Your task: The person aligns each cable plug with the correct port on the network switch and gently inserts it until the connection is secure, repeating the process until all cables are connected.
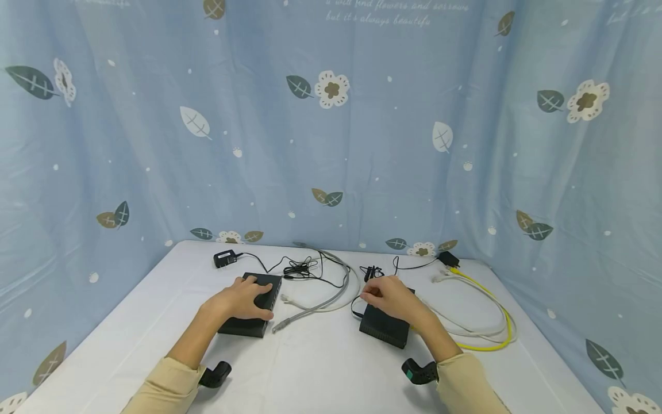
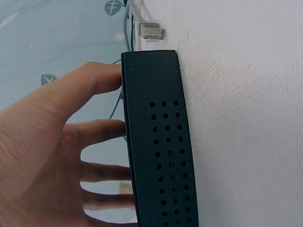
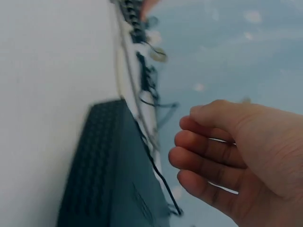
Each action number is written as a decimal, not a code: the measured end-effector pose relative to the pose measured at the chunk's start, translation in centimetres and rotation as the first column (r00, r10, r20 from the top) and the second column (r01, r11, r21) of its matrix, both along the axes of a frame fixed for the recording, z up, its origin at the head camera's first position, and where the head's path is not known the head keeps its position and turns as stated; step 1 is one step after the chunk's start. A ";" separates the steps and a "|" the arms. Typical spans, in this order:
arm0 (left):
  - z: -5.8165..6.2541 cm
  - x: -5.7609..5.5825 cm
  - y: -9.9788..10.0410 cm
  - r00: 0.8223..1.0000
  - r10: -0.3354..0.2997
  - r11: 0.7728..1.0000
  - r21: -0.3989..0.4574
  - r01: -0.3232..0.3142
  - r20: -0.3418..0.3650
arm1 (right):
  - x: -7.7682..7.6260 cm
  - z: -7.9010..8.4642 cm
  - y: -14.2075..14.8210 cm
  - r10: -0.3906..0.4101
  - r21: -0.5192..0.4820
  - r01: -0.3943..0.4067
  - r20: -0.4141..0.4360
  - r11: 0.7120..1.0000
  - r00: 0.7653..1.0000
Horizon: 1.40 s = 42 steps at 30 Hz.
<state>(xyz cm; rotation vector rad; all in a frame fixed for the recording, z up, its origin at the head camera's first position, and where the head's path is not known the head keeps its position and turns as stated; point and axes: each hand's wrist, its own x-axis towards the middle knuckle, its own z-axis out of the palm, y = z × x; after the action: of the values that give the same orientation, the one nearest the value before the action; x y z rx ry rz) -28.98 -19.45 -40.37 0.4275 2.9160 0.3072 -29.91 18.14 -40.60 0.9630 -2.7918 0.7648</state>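
My left hand (image 1: 243, 300) rests on top of a flat black network box (image 1: 245, 328) on the left side of the table, fingers spread. In the left wrist view, the fingertips touch the top edge of this box (image 2: 163, 142), whose near side has rows of square vent holes. A second black network box (image 1: 384, 329) lies right of the middle, with a thin black cord and a yellow cable running from it. Just over it hovers my right hand (image 1: 391, 296); its fingers are loosely bent and hold nothing in the right wrist view.
Between the boxes curve a grey network cable (image 1: 338, 292) and a thinner pale one. A black power adapter (image 1: 224, 259) with bundled cord lies at the back left, another adapter (image 1: 448, 259) at the back right. A yellow cable (image 1: 483, 348) and white cables loop at the right.
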 end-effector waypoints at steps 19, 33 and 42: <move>0.2 0.2 -0.1 1.000 -0.002 1.000 -0.019 0.002 -0.019 | -4.7 -0.9 -9.5 -0.118 -0.031 0.117 -0.028 0.993 0.993; 0.1 0.1 0.0 1.000 0.000 1.000 -0.011 0.000 -0.004 | -5.1 -2.2 -12.4 -0.221 0.073 0.227 -0.077 0.971 0.972; 0.3 0.2 0.2 1.000 0.000 1.000 -0.017 -0.001 -0.008 | -5.1 -2.5 -12.3 -0.255 0.124 0.257 -0.029 0.958 0.966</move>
<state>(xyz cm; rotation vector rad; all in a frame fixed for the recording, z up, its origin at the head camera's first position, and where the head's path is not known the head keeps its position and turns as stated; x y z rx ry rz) -28.81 -19.25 -40.08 0.4264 2.9244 0.2816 -35.01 5.81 -43.15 0.5990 -2.9031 0.5494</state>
